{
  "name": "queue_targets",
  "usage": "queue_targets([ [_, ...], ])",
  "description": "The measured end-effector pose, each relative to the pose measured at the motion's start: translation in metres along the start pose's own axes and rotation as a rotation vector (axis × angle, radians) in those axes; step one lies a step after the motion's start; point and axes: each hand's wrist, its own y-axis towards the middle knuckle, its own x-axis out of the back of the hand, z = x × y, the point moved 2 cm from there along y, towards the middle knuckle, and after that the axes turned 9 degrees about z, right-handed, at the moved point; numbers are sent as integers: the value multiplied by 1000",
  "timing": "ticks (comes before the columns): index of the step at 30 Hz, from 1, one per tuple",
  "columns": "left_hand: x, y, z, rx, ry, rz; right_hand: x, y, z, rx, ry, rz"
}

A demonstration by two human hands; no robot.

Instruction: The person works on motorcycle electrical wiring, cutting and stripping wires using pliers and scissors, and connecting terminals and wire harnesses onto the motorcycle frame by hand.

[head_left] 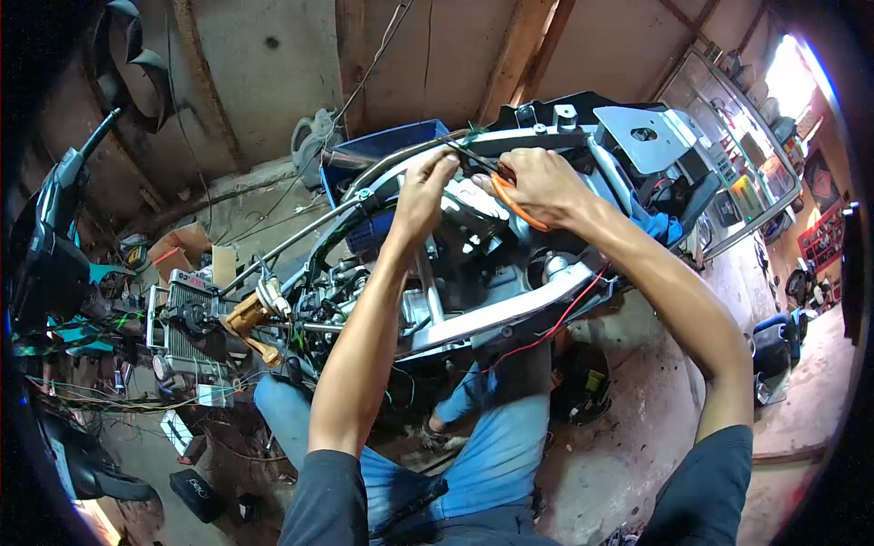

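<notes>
A stripped motorcycle frame [496, 318] with silver rails lies across the view in front of me. My right hand [546, 187] is closed around orange-handled pliers [521, 207], whose dark jaws point left toward my other hand. My left hand [424, 191] is closed, thumb and fingers pinched on a thin dark wire [452, 144] at the frame's far rail. The wire's end and the exact jaw contact are too small to make out. Below both hands, engine parts and hoses show inside the frame.
A radiator [187, 314] and loose wiring [137, 400] are at the left. Behind the frame stands a blue bin [387, 150]. A red wire [555, 323] hangs along the near rail. A glass display case [737, 155] is at the right.
</notes>
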Motion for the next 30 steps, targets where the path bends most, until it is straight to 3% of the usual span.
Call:
queue_targets([
  [4,-1,1,1,3,-25,-5,6,-1,2,-28,80,62],
  [11,0,1,4,4,44,39,-9,-1,0,3,-18,-132],
  [18,-1,-2,-1,69,41,34,-11,1,-5,2,64,41],
  [21,-8,-4,-3,57,185,110,-13,3,-4,39,56,8],
  [22,-9,0,6,-58,199,118,-14,2,0,90,1,-47],
  [23,-5,2,11,-33,134,91,-15,3,4,142,-53,-103],
  [26,0,4,9,-40,-134,14,-4,6,1,39,-1,-159],
  [30,-4,1,6,-8,-213,-25,19,6,2,-23,82,-214],
])
